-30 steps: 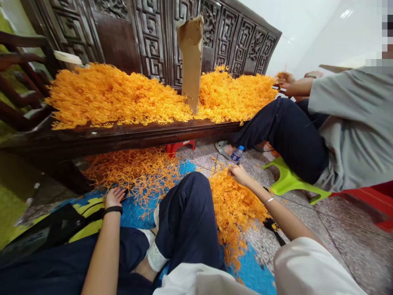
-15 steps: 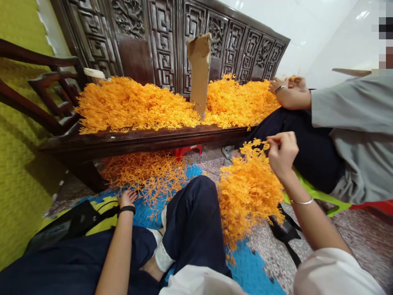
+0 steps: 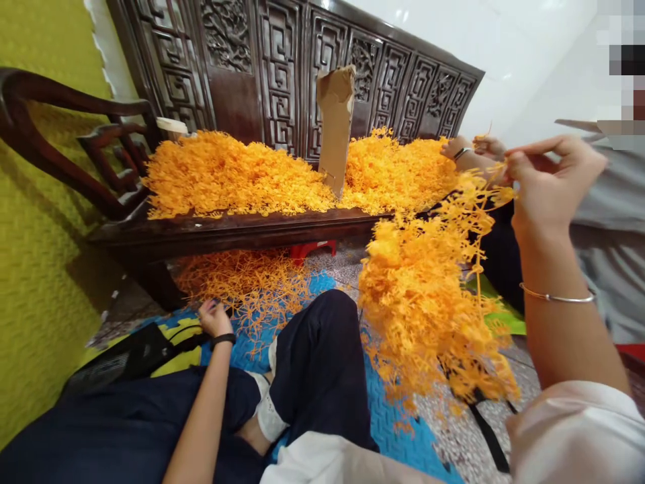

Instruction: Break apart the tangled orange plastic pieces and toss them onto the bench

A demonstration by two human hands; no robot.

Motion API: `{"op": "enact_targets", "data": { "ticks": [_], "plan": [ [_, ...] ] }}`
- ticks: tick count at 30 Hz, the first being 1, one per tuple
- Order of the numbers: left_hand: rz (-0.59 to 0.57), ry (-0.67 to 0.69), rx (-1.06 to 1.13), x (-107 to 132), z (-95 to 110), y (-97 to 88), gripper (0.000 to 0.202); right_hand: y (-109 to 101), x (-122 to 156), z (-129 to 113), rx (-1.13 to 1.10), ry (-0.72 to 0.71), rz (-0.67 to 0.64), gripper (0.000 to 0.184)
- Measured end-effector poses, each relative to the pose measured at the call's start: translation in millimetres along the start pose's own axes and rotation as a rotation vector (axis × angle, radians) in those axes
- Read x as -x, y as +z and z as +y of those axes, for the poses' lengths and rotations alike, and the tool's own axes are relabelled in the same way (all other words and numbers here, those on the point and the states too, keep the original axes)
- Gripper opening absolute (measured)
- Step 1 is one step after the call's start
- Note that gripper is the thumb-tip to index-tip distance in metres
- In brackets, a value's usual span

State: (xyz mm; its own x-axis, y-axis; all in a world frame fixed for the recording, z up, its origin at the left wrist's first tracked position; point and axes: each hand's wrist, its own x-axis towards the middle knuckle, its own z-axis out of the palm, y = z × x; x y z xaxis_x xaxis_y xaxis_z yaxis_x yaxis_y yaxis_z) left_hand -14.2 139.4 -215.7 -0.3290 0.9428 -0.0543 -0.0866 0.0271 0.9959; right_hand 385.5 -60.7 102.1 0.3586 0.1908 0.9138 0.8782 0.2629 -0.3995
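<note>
A large, fluffy clump [image 3: 423, 296] of bright yellow-orange, many-branched pieces stands out in front of the dark wooden bench [image 3: 252, 234], toward its right end. The middle is dense and tangled; the edges thin into loose strands. Its top right end, pinched in the right hand [image 3: 554, 180], slants upward as a sparse, lacy neck, while the bottom trails loosely lower than the bench seat.

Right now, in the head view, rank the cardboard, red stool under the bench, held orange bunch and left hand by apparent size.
1. Orange bunch
2. Cardboard
3. Red stool and left hand: too alike to rank.
</note>
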Motion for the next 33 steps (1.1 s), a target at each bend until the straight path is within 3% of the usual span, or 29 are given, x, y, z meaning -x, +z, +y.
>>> {"op": "enact_targets", "data": {
  "ticks": [2, 5, 7, 8, 9, 11, 12, 15, 16, 19, 21, 25, 27, 29, 31, 32, 33],
  "plan": [
    [-0.148, 0.101, 0.025, 29.8, 19.6, 20.6, 0.034, 11.5, 12.7, -15.8, -0.100, 0.054, -0.059, 0.016],
    [-0.523, 0.247, 0.053, 98.4, 49.0, 54.1, 0.045, 31.5, 39.8, -38.0, -0.109, 0.015, -0.153, 0.014],
    [-0.765, 0.357, 0.046, 149.3, 65.1, 71.7, 0.072, 45.6, 54.2, -48.6, -0.118, -0.060, -0.157, 0.012],
    [-0.947, 0.510, -0.005, 172.2, 71.5, 78.7, 0.088, 52.4, 58.8, -52.5, -0.149, -0.089, -0.142, 0.011],
    [-1.046, 0.631, -0.067, 191.7, 76.8, 84.9, 0.102, 58.6, 61.7, -55.6, -0.203, -0.099, -0.124, 0.012],
    [-1.029, 0.746, -0.193, 217.5, 84.4, 95.4, 0.106, 68.9, 63.9, -59.7, -0.339, -0.069, -0.117, 0.014],
    [-0.985, 0.769, -0.217, 223.1, 87.0, 99.8, 0.089, 72.4, 64.2, -60.9, -0.390, -0.042, -0.133, 0.014],
    [-0.839, 0.677, -0.099, 213.6, 91.5, 106.7, 0.020, 76.0, 69.5, -61.1, -0.428, 0.039, -0.276, 0.013],
    [-0.806, 0.620, -0.039, 203.7, 92.6, 105.9, 0.009, 75.1, 74.6, -59.9, -0.416, 0.077, -0.371, 0.012],
    [-0.745, 0.493, 0.051, 166.4, 97.1, 93.3, 0.009, 70.1, 104.0, -52.0, -0.343, 0.195, -0.679, 0.025],
    [-0.730, 0.436, 0.093, 144.2, 102.0, 79.8, 0.011, 67.7, 134.0, -43.8, -0.239, 0.213, -0.809, 0.041],
    [-0.745, 0.358, 0.161, 126.6, 113.9, 57.8, 0.015, 67.7, 197.0, -25.1, -0.040, 0.160, -0.908, 0.083],
    [-0.772, 0.327, 0.172, 129.7, 119.3, 51.7, 0.018, 68.4, 217.6, -17.7, 0.038, 0.152, -0.882, 0.090],
    [-0.814, 0.301, 0.151, 134.9, 125.0, 45.8, 0.020, 67.5, 225.9, -14.4, 0.084, 0.148, -0.893, 0.071],
    [-0.849, 0.342, 0.046, 137.8, 131.9, 37.8, 0.021, 63.7, 222.2, -16.2, 0.077, 0.119, -0.952, 0.036],
    [-0.849, 0.398, -0.032, 137.8, 136.1, 33.1, 0.021, 60.6, 216.7, -18.8, 0.061, 0.111, -0.965, 0.025],
    [-0.838, 0.469, -0.113, 137.1, 140.6, 28.2, 0.022, 56.9, 209.1, -22.5, 0.036, 0.117, -0.947, 0.027]
  ]
}}
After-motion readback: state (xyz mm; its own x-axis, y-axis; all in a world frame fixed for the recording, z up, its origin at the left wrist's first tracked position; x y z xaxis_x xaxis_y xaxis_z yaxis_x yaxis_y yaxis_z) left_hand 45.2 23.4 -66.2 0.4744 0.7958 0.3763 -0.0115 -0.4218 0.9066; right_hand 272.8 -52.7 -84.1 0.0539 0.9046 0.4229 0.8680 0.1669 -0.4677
